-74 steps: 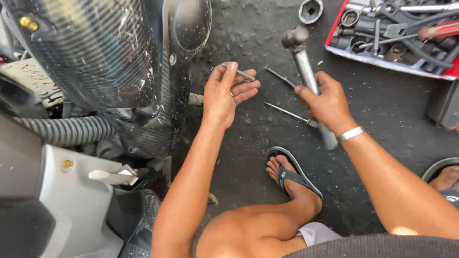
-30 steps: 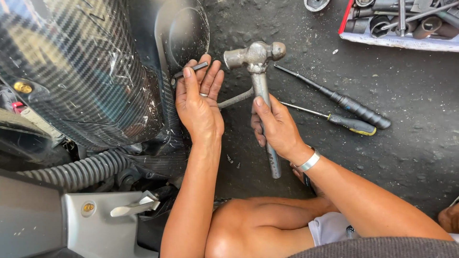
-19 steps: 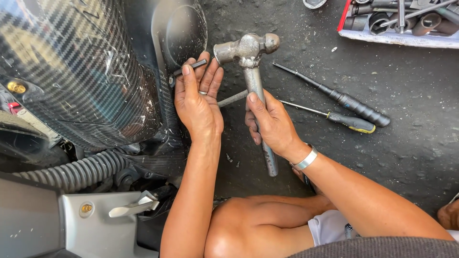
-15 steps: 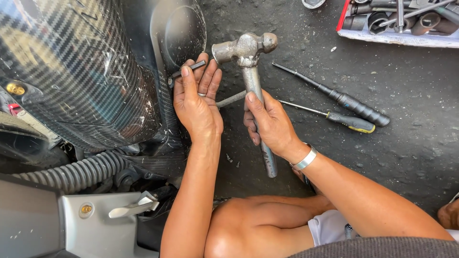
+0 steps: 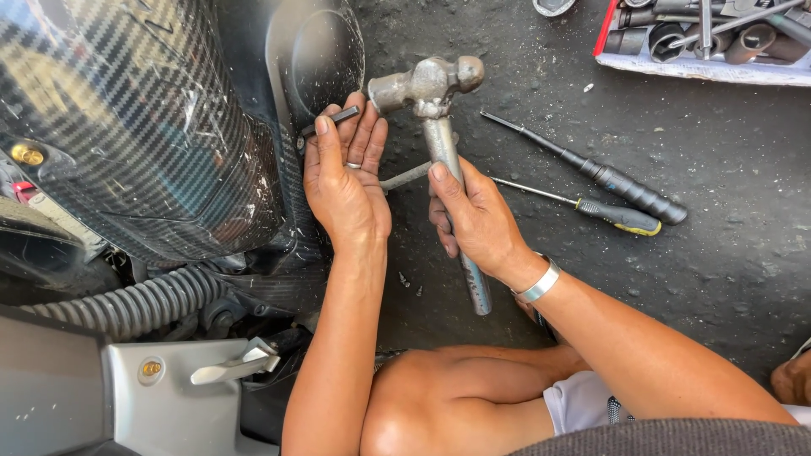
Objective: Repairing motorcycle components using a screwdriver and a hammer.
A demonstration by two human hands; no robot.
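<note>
1. Holding a short dark metal rod (image 5: 331,121) between thumb and fingertips, your left hand (image 5: 346,181) presses it against the dark curved panel (image 5: 317,59) of the scooter; the rod lies almost level, its outer end pointing at the hammer head.
2. Your left fingers are together and stretched along the rod, with a ring on one of them; whether the rod's inner end sits in anything on the panel, you cannot tell.
3. Your right hand (image 5: 477,219) is wrapped round the all-metal ball-peen hammer (image 5: 439,152), fingers clamped on the upper part of its shaft, thumb lying up along it.
4. The hammer's flat face is just beside the rod's outer end; whether they touch cannot be told. The shaft's lower end sticks out below your wrist, which wears a silver bangle (image 5: 541,283).
5. Behind the hammer shaft a thin grey metal bar (image 5: 405,177) lies on the dark rough ground (image 5: 726,253).
6. To the right lie a long black-handled screwdriver (image 5: 591,169) and, just below it, a slimmer screwdriver with a black-and-yellow handle (image 5: 591,207).
7. At the top right sits a red-and-white tray of sockets and tools (image 5: 701,34).
8. On the left are the carbon-patterned exhaust cover (image 5: 127,127), a ribbed black hose (image 5: 144,304) and a grey body panel with a folded foot peg (image 5: 228,367).
</note>
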